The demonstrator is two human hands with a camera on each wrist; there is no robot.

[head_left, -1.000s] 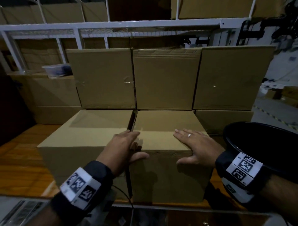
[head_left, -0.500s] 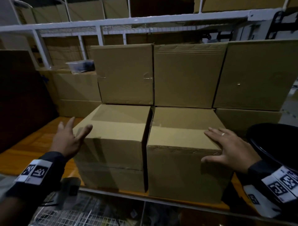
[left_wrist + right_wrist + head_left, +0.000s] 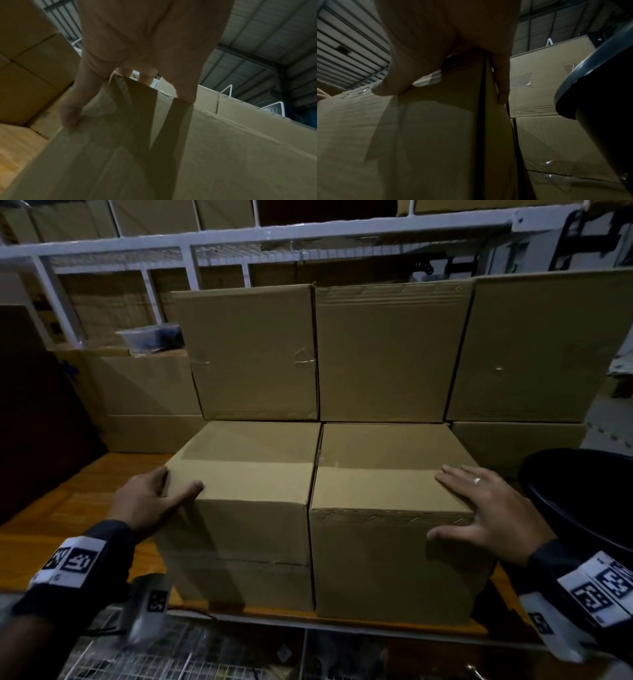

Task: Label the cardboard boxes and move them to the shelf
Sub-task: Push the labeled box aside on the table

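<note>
Two plain cardboard boxes stand side by side at the front of the wooden shelf board (image 3: 68, 508). My left hand (image 3: 156, 498) presses the near left corner of the left box (image 3: 246, 474), thumb lying on its top and fingers along its left side. In the left wrist view the fingers (image 3: 72, 111) lie straight against the left box (image 3: 205, 148). My right hand (image 3: 486, 508) lies flat on the top right of the right box (image 3: 387, 474), with the thumb down on the front face. The right wrist view shows that thumb (image 3: 390, 86) on the cardboard. No label shows on either box.
More cardboard boxes (image 3: 390, 354) are stacked directly behind, under a white shelf frame (image 3: 274, 234). A black round bin (image 3: 582, 491) stands close to my right wrist. A clear plastic container (image 3: 150, 337) sits on boxes at the back left. A wire mesh (image 3: 137, 655) lies below the shelf edge.
My left hand left the seam between the two boxes, swung out left, and now rests on the left box's outer corner. The gap between the boxes has narrowed. The right hand stayed put.
</note>
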